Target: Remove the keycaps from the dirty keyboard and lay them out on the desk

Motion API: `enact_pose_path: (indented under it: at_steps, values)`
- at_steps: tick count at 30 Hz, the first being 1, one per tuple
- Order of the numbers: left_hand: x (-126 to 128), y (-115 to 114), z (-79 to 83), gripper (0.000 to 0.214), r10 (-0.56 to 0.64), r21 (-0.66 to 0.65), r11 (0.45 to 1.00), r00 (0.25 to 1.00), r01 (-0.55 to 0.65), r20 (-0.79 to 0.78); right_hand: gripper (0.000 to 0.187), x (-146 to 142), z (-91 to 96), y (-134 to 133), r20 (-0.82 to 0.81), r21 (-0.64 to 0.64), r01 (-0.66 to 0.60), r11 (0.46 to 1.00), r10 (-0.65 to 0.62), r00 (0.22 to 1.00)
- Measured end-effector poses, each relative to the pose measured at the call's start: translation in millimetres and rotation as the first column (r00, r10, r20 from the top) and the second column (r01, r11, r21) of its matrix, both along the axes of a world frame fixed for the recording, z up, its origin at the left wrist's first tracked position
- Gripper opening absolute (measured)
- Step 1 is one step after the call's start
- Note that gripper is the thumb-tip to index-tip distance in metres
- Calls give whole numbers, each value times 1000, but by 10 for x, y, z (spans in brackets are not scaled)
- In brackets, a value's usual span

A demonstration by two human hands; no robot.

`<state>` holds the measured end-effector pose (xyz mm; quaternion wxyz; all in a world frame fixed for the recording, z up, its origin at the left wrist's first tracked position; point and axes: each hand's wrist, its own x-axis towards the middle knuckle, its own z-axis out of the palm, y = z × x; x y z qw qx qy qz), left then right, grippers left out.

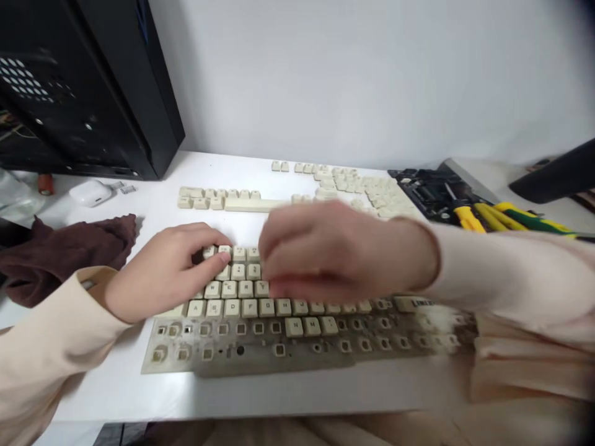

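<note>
A beige keyboard (232,356) lies near the table's front edge. Keycaps fill much of its upper rows, while the two lowest rows are mostly bare switch mounts, with a few caps such as N (294,326) and M (312,326). My left hand (171,266) grips the keyboard's upper left corner, thumb and index finger closed around a keycap (224,251) in the top row. Over the upper middle keys is my right hand (320,254), smeared by motion, its fingers bent down. Whatever its fingertips may hold is hidden.
Loose beige keycaps (344,179) and a long spacebar (253,204) lie behind the keyboard. At left are a black computer case (93,93), a white earbud case (90,193) and a brown cloth (74,254). Yellow-handled tools (493,217) and black parts (421,192) are at right.
</note>
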<state>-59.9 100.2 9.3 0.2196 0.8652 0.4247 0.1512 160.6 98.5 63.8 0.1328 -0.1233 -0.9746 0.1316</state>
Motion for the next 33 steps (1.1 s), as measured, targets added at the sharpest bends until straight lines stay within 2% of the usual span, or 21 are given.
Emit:
enact_pose_path:
  at_steps: [3,6,10,15,19,24,30,33]
  values:
    - [3,-2,-3,29,5,16,1000,1000,-5,8,25,29,-246,-253,115,25,-175,984,171,979]
    - [1,-9,-5,29,20,19,1000,1000,-20,8,24,64,-435,-312,72,30,-222,975,219,973]
    - [4,-11,1,29,20,24,1000,1000,-20,9,27,81,-513,-268,1,42,-253,967,253,967]
    - [11,2,6,27,-1,16,1000,1000,1,6,38,-2,-531,-268,-22,119,-234,965,238,971]
    - [5,8,6,26,-10,13,1000,1000,10,-3,38,-136,-589,-292,-72,190,-236,953,254,965]
    - [-2,0,4,26,-15,7,1000,1000,15,0,36,-206,-688,-304,-233,230,-206,951,260,937]
    - [6,-12,-7,26,8,0,1000,1000,-8,10,37,-160,-754,-331,-416,224,-145,964,229,880]
    - [14,-8,-3,27,5,-11,1000,1000,-5,7,41,-138,-715,-336,-452,200,-99,975,181,873]
